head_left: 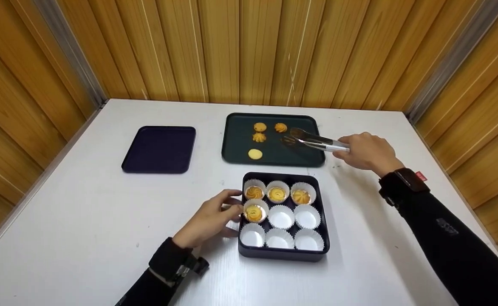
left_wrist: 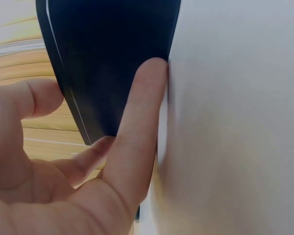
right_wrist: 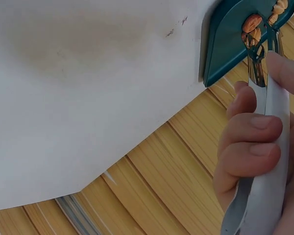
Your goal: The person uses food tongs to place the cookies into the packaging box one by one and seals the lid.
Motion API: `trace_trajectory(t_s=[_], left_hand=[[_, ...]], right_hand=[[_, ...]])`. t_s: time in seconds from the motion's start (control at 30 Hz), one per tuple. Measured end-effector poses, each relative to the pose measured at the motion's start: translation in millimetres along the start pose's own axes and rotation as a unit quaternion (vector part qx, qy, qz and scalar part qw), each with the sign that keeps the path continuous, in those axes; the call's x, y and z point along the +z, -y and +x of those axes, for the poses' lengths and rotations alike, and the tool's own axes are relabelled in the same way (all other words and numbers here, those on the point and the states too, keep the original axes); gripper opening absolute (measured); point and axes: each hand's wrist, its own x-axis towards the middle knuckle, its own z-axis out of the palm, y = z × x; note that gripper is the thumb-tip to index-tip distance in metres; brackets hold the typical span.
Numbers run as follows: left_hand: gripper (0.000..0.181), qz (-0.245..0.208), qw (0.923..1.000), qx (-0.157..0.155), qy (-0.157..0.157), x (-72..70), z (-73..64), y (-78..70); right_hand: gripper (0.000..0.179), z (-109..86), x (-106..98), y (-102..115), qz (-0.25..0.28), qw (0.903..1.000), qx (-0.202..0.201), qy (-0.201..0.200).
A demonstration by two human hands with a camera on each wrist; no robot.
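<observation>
My right hand (head_left: 369,149) grips metal tongs (head_left: 324,145) with whitish handles, also seen in the right wrist view. Their two heads are spread apart over the right part of the dark green tray (head_left: 304,159), and I see nothing held between them. On that tray lie a swirl cookie (head_left: 280,127), a round cookie (head_left: 259,127), a star-shaped cookie (head_left: 258,137) and a pale flat cookie (head_left: 255,154). The fingers of my left hand (head_left: 208,219) rest against the left wall of the dark square box (head_left: 281,255), whose paper cups (head_left: 281,217) stand in rows.
Cookies sit in the back-row cups and in the middle row's left cup; the other cups hold none. A dark purple tray (head_left: 159,149) lies at the back left of the white table (head_left: 83,221). Wood-patterned walls (head_left: 257,51) enclose the table's back and sides.
</observation>
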Motion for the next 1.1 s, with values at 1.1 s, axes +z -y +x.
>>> trace_trajectory(t_s=[1.1], left_hand=[[0.058,-0.012,0.9997,-0.021,-0.011,2.2,0.5,-0.7]], right_hand=[[0.047,-14.3,6,6,-0.010,0.9994,0.030,-0.013]])
